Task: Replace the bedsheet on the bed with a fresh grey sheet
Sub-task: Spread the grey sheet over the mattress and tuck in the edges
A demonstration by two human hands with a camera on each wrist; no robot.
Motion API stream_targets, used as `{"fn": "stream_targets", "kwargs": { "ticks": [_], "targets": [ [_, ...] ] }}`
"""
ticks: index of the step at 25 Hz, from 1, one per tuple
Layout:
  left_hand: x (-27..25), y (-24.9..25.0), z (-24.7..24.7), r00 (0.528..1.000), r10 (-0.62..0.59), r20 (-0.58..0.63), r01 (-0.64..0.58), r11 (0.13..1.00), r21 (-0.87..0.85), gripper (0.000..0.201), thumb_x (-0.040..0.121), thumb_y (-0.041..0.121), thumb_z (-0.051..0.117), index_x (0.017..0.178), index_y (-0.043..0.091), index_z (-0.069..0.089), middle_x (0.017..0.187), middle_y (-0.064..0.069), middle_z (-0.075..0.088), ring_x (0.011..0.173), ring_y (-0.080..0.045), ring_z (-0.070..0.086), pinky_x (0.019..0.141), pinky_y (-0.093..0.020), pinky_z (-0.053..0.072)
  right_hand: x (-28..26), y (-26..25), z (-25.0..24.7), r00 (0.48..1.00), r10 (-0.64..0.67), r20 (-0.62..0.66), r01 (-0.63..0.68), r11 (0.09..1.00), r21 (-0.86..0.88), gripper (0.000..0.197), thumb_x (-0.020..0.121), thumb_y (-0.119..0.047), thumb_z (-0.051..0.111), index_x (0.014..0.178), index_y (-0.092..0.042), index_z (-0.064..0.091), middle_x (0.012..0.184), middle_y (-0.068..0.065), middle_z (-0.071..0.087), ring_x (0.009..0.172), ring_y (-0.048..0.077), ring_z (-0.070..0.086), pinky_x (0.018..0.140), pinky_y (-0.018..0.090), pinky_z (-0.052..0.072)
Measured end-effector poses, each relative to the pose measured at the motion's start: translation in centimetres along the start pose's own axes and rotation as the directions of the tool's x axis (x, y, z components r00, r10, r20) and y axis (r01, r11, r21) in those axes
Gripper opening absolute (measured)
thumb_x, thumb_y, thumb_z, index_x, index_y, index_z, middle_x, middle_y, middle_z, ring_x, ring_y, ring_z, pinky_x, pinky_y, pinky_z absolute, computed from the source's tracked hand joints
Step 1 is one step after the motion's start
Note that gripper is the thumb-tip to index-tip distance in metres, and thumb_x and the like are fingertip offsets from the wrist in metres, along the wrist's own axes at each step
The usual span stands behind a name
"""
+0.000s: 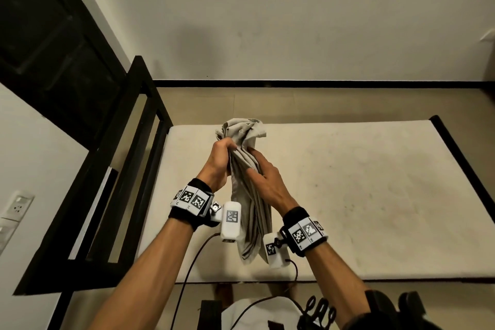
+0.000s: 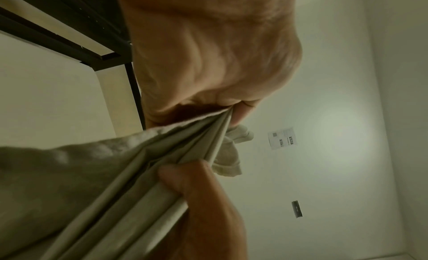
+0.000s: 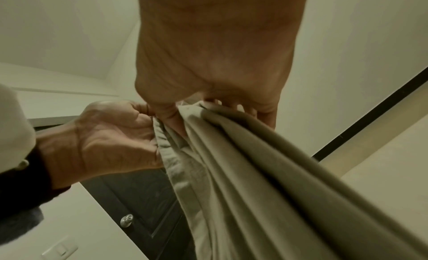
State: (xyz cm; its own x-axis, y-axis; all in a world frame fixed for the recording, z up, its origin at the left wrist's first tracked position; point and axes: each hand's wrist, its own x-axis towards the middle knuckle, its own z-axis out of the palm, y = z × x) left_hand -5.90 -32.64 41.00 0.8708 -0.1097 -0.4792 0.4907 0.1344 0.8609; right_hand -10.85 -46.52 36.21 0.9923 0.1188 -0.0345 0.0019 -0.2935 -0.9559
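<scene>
A bunched grey sheet (image 1: 249, 195) hangs in long folds above the bare cream mattress (image 1: 348, 182). My left hand (image 1: 222, 153) grips the bundle in a fist near its top, and a crumpled end sticks up past the knuckles. Just below it, my right hand (image 1: 265, 177) pinches the folds between thumb and fingers. The left wrist view shows the sheet (image 2: 115, 172) running out of my left hand (image 2: 208, 62), with the right hand (image 2: 203, 200) beneath. In the right wrist view, my right hand (image 3: 208, 62) holds the sheet (image 3: 231, 172) beside the left fist (image 3: 111, 135).
A black bed frame has a slatted headboard (image 1: 139, 142) on the left and a rail (image 1: 460, 158) on the right. A dark door (image 1: 40, 48) stands at the far left, with a wall socket (image 1: 18, 206) below it. Cables (image 1: 192, 262) hang from my wrists.
</scene>
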Motion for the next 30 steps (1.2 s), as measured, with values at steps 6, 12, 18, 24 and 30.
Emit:
{"fn": "stream_targets", "kwargs": {
  "ticks": [6, 12, 18, 24, 30],
  "targets": [
    [0.5, 0.0, 7.0, 0.996, 0.08, 0.026, -0.083, 0.988, 0.134, 0.028, 0.093, 0.025, 0.048, 0.096, 0.01, 0.071, 0.083, -0.008, 0.072, 0.075, -0.019, 0.066, 0.068, -0.029, 0.05, 1.5, 2.3, -7.2, 0.983, 0.166, -0.074, -0.147, 0.964, 0.222, 0.033, 0.097, -0.03, 0.04, 0.105, -0.034, 0.071, 0.099, -0.005, 0.075, 0.09, 0.02, 0.069, 0.084, 0.042, 0.058],
    [2.2, -3.0, 10.3, 0.989, 0.141, 0.04, -0.147, 0.944, 0.294, 0.055, 0.072, 0.023, 0.077, 0.117, -0.003, 0.06, 0.106, -0.014, 0.072, 0.096, -0.03, 0.071, 0.079, -0.037, 0.06, 2.9, 1.4, -11.8, 0.914, 0.398, -0.078, -0.291, 0.777, 0.559, 0.023, 0.091, -0.02, 0.044, 0.094, -0.005, 0.062, 0.073, 0.011, 0.064, 0.058, 0.022, 0.061, 0.06, 0.034, 0.051],
    [4.7, -3.2, 12.1, 0.968, 0.25, -0.008, -0.22, 0.865, 0.451, 0.063, 0.068, 0.052, 0.08, 0.115, 0.014, 0.063, 0.105, -0.006, 0.074, 0.096, -0.021, 0.073, 0.088, -0.048, 0.061, 3.2, 1.5, -13.5, 0.928, 0.368, -0.056, -0.268, 0.765, 0.585, 0.032, 0.102, -0.011, 0.042, 0.116, -0.012, 0.07, 0.088, 0.002, 0.077, 0.076, 0.015, 0.073, 0.064, 0.028, 0.058],
    [6.3, -3.3, 10.8, 0.971, 0.185, 0.154, -0.241, 0.768, 0.594, 0.083, 0.049, 0.055, 0.096, 0.117, 0.02, 0.063, 0.106, -0.001, 0.074, 0.097, -0.014, 0.074, 0.087, -0.039, 0.061, 3.4, 0.6, -13.6, 0.908, 0.416, -0.052, -0.286, 0.704, 0.65, 0.032, 0.104, -0.019, 0.042, 0.11, -0.01, 0.072, 0.088, 0.004, 0.079, 0.076, 0.017, 0.074, 0.057, 0.026, 0.056],
    [5.9, -1.8, 9.4, 0.951, 0.255, 0.174, -0.308, 0.794, 0.524, 0.052, 0.067, 0.031, 0.08, 0.113, 0.012, 0.064, 0.101, -0.009, 0.074, 0.092, -0.022, 0.074, 0.083, -0.046, 0.063, 4.3, -0.3, -12.2, 0.882, 0.468, -0.058, -0.322, 0.687, 0.652, 0.037, 0.104, -0.028, 0.044, 0.111, -0.006, 0.073, 0.091, 0.01, 0.078, 0.08, 0.023, 0.072, 0.074, 0.035, 0.059]
  ]
}}
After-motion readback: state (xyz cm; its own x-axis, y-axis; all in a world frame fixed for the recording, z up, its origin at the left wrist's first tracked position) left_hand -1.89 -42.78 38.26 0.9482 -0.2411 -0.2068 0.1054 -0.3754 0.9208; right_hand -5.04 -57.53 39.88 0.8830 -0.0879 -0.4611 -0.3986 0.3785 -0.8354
